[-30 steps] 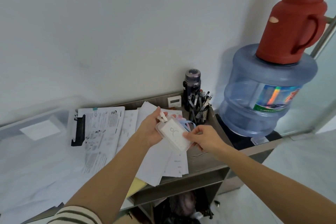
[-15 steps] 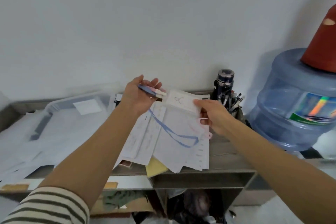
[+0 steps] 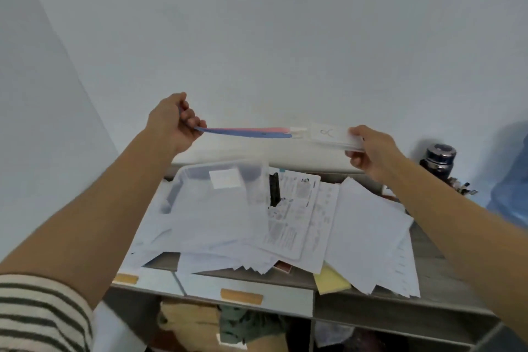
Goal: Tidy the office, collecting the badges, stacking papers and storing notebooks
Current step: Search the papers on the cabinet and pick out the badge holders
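Left hand [image 3: 171,120] grip closes on the lanyards [image 3: 245,132]; right hand [image 3: 368,148] pinches the badges [image 3: 328,134], held taut above the clear bin [image 3: 200,180] (papers [image 3: 368,231] beside it). Advise folding straps before lowering into it.

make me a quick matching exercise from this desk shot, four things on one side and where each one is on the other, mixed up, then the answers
Things:
1. badges
2. lanyards
3. clear plastic bin
4. yellow pad

Places:
A. pinched in the left hand, stretched level above the desk
B. sticking out from under the papers at the desk's front edge
C. held in the right hand
D. at the back left of the desk, partly under loose sheets

Pairs: 1-C, 2-A, 3-D, 4-B
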